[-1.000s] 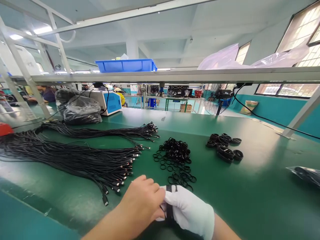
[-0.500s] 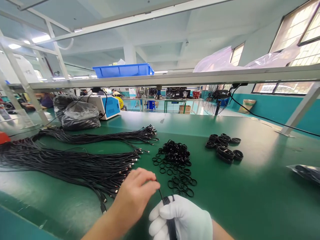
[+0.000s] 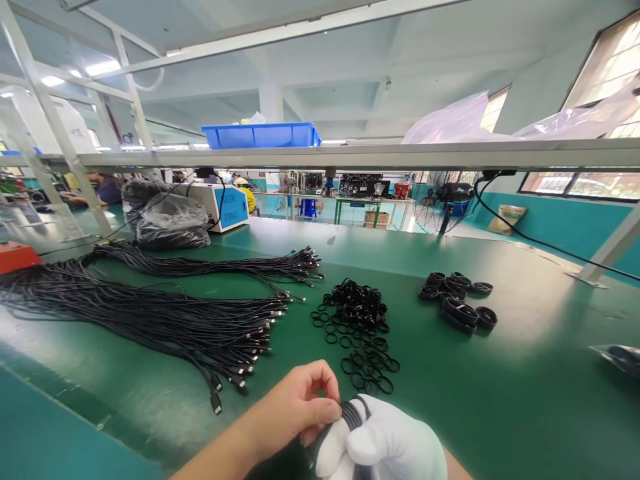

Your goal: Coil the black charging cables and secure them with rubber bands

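Note:
A coiled black cable (image 3: 352, 415) is gripped in my right hand (image 3: 387, 440), which wears a white glove. A black band shows round the coil by the glove's fingers. My bare left hand (image 3: 306, 403) pinches at the near left side of the coil, thumb and fingertips touching it. Just beyond my hands lies a heap of small black rubber rings (image 3: 357, 307), with looser ones spread toward me. To the left, a large bundle of straight black cables (image 3: 190, 320) has its connector ends pointing right. A second, thinner bundle (image 3: 225, 265) lies behind it.
Finished-looking cable coils (image 3: 455, 293) sit at the right of the green table (image 3: 530, 373). A plastic bag (image 3: 620, 360) lies at the far right. Behind the bundles are a bagged pile (image 3: 173, 223) and a blue-and-white machine (image 3: 225, 205). Overhead, a shelf (image 3: 350, 157) carries a blue tray (image 3: 263, 136).
My left hand has come down and right, from holding a cable end above the coil to touching the coil. My right hand still holds it. The view has shifted slightly left.

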